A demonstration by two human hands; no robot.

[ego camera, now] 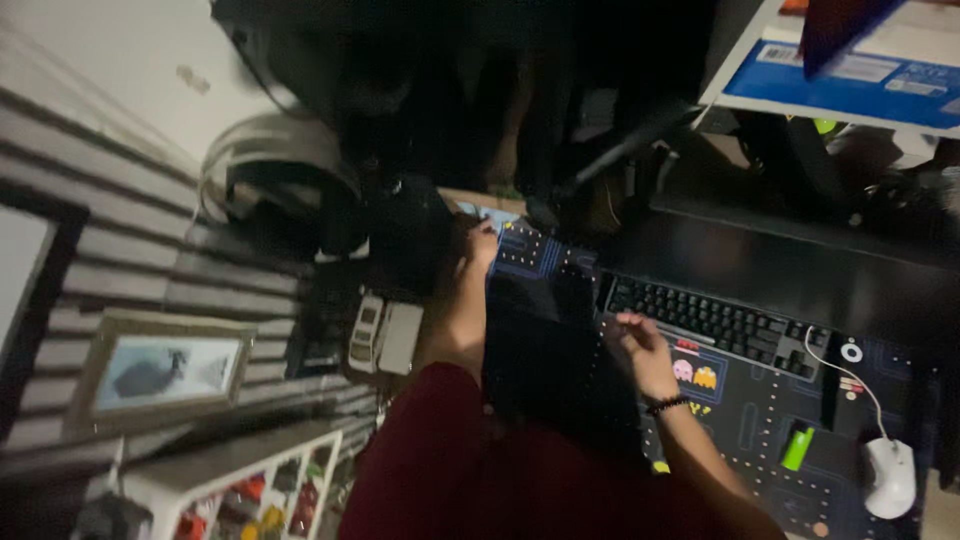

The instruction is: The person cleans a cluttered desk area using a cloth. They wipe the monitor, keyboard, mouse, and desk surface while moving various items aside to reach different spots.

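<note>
The picture is dark and blurred. My left hand (478, 246) reaches out from a maroon sleeve to the far edge of a flat black object (542, 340) lying on a dark desk mat (760, 420) printed with arcade-game figures. My right hand (640, 345), with a bead bracelet on the wrist, has its fingers curled at the object's other edge, beside the left end of a black keyboard (720, 320). Whether either hand grips the black object is not clear.
A white mouse (890, 476) with a white cable and a small green item (797, 448) lie on the mat at the right. Headphones (280, 185) hang at the left, near a framed picture (165, 370) and a white shelf of small toys (250, 495). Blue-and-white boxes (860, 70) sit at the top right.
</note>
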